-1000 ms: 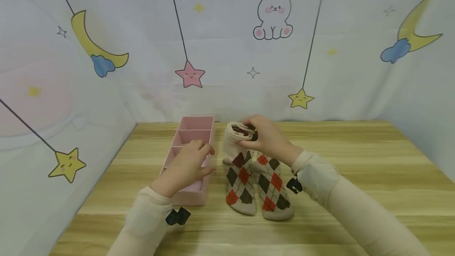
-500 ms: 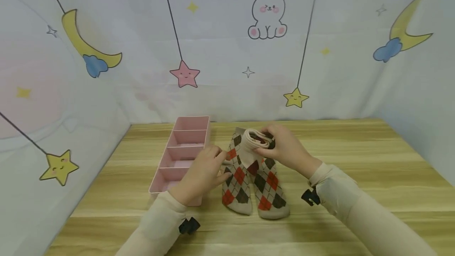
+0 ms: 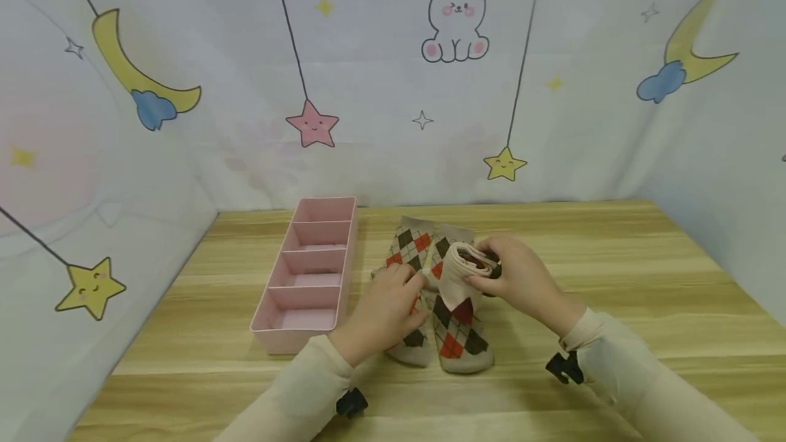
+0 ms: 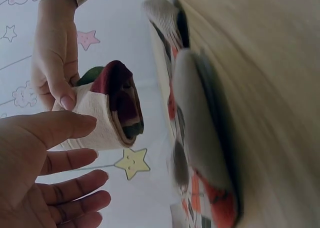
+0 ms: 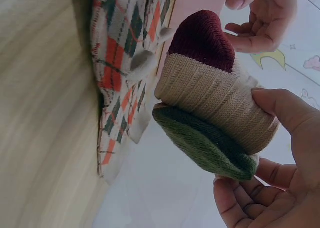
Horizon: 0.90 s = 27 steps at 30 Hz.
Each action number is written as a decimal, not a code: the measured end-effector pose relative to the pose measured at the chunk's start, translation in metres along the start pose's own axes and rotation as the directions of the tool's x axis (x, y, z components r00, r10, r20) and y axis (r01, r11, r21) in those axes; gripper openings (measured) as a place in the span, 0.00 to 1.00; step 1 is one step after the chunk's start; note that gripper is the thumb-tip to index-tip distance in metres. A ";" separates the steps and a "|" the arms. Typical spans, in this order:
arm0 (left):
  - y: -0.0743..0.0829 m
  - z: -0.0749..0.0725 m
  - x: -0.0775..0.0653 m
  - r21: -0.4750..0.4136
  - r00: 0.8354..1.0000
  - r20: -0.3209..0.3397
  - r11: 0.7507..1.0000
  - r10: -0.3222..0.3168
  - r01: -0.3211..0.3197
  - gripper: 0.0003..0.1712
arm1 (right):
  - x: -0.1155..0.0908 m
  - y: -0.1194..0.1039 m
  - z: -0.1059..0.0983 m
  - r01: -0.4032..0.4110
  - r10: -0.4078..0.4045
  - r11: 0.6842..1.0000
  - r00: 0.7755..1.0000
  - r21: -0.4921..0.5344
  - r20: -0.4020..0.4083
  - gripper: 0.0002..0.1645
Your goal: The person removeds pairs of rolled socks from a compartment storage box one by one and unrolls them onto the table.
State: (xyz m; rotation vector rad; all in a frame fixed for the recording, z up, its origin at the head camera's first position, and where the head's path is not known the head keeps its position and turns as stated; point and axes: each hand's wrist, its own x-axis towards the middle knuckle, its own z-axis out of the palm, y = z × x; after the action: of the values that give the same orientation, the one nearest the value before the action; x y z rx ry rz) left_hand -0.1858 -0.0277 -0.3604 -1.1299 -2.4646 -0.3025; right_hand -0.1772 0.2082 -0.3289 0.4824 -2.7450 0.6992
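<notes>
In the head view, my right hand (image 3: pixel 525 282) pinches a rolled bundle of socks (image 3: pixel 454 277) above the table. The bundle is cream ribbed knit; a maroon part and a green part (image 5: pixel 200 143) show in the right wrist view, with the thumb on one side and fingers on the other. My left hand (image 3: pixel 383 312) hovers left of the bundle, its fingers loosely spread and holding nothing (image 4: pixel 65 163). Beneath both hands, argyle socks (image 3: pixel 463 346) in beige, red and dark grey lie flat on the table. The left hand partly hides them.
Left of the socks stands a pink box (image 3: pixel 295 343) with several compartments in a row. The wooden table (image 3: pixel 583 237) meets a white curtain (image 3: pixel 381 176) printed with stars, moons and a rabbit at its back edge.
Both hands have shifted right and toward the person, the sock bundle travelling with the right hand. My left hand has moved from over the pink box to over the argyle socks.
</notes>
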 end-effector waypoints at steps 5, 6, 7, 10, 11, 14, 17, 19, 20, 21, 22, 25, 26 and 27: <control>0.014 0.003 0.009 -0.029 0.998 0.049 0.999 0.025 -0.024 0.18 | -0.014 0.002 -0.003 -0.047 0.047 0.999 0.999 -0.005 0.015 0.21; 0.016 0.004 0.010 -0.036 0.998 0.053 0.999 0.028 -0.026 0.18 | -0.016 0.003 -0.003 -0.060 0.060 0.998 0.998 -0.005 0.023 0.22; 0.019 0.004 0.012 -0.037 0.998 0.055 0.999 0.031 -0.029 0.18 | -0.019 0.004 -0.003 -0.071 0.071 0.997 0.997 -0.003 0.031 0.22; 0.026 0.005 0.015 -0.017 0.998 0.052 0.999 0.045 -0.044 0.18 | -0.026 0.007 -0.003 -0.094 0.094 0.996 0.995 -0.010 0.041 0.22; 0.028 0.006 0.016 -0.009 0.997 0.053 0.999 0.049 -0.048 0.19 | -0.029 0.009 -0.002 -0.100 0.101 0.995 0.994 -0.014 0.041 0.21; 0.034 0.010 0.019 0.023 0.996 0.043 0.997 0.072 -0.073 0.19 | -0.035 0.012 -0.001 -0.117 0.117 0.993 0.993 -0.028 0.029 0.20; 0.041 0.014 0.022 0.027 0.995 0.038 0.995 0.094 -0.095 0.18 | -0.041 0.015 -0.001 -0.138 0.139 0.990 0.990 -0.039 0.024 0.22; 0.046 0.015 0.024 0.024 0.993 0.047 0.994 0.107 -0.108 0.18 | -0.045 0.016 -0.001 -0.152 0.153 0.987 0.988 -0.048 0.021 0.24; 0.048 0.016 0.025 0.023 0.992 0.056 0.993 0.111 -0.112 0.18 | -0.047 0.016 -0.001 -0.157 0.159 0.986 0.987 -0.052 0.020 0.25; 0.050 0.017 0.026 0.022 0.991 0.069 0.993 0.111 -0.113 0.18 | -0.048 0.017 -0.001 -0.161 0.162 0.986 0.987 -0.053 0.019 0.25; 0.051 0.018 0.026 0.027 0.991 0.081 0.993 0.110 -0.113 0.19 | -0.050 0.017 0.000 -0.167 0.168 0.984 0.986 -0.055 0.015 0.26; 0.057 0.020 0.029 0.043 0.989 0.112 0.994 0.097 -0.103 0.20 | -0.052 0.021 0.000 -0.184 0.185 0.981 0.983 -0.063 0.014 0.25; 0.058 0.021 0.030 0.051 0.989 0.119 0.994 0.089 -0.096 0.20 | -0.053 0.022 0.000 -0.190 0.191 0.979 0.981 -0.069 0.016 0.24; 0.060 0.022 0.031 0.056 0.989 0.123 0.994 0.082 -0.090 0.21 | -0.053 0.024 0.000 -0.199 0.201 0.977 0.979 -0.072 0.022 0.24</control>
State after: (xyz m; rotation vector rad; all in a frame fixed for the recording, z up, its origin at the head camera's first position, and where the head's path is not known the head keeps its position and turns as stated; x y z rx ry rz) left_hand -0.1639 0.0396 -0.3644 -1.2581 -2.5015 -0.1359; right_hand -0.1377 0.2412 -0.3564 0.2036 -2.8612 0.6444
